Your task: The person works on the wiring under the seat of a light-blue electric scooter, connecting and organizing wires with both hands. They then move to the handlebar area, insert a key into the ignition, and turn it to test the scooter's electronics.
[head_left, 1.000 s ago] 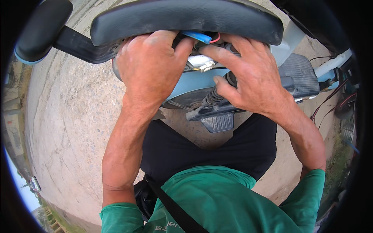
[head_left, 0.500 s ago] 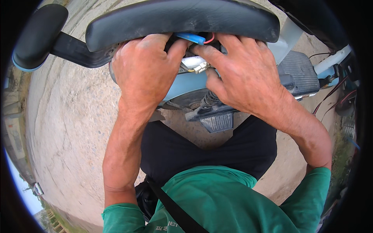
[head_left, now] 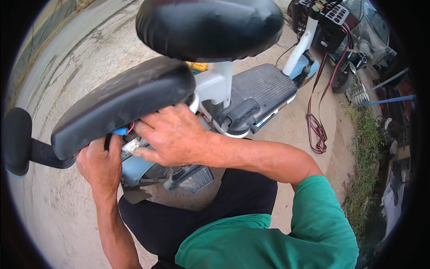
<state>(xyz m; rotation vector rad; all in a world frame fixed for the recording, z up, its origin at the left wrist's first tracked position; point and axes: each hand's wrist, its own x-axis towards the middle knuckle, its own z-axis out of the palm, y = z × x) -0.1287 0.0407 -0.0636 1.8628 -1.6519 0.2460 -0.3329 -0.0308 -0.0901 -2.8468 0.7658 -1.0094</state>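
Under the black rear seat (head_left: 125,103) of a pale-blue electric scooter, both my hands work close together. My left hand (head_left: 101,168) is closed with its fingers curled under the seat's lower edge; what they grip is hidden. My right hand (head_left: 177,136) is closed too, fingers bent below the seat and thumb beside a whitish plug connector (head_left: 131,145); its fingertips are partly hidden. Between the hands show a blue sleeve-like piece (head_left: 120,131) and a short red wire (head_left: 131,127).
A black front seat (head_left: 208,29) rises ahead, with the ribbed footboard (head_left: 262,87) beyond it. A padded backrest (head_left: 17,141) juts out at left. Red and dark cables (head_left: 319,130) hang to the ground at right. A yellow object (head_left: 198,67) shows between the seats.
The view has swung right and forward, bringing the front seat, footboard and hanging cables into sight. Both hands stay under the rear seat, now left of centre in the picture.
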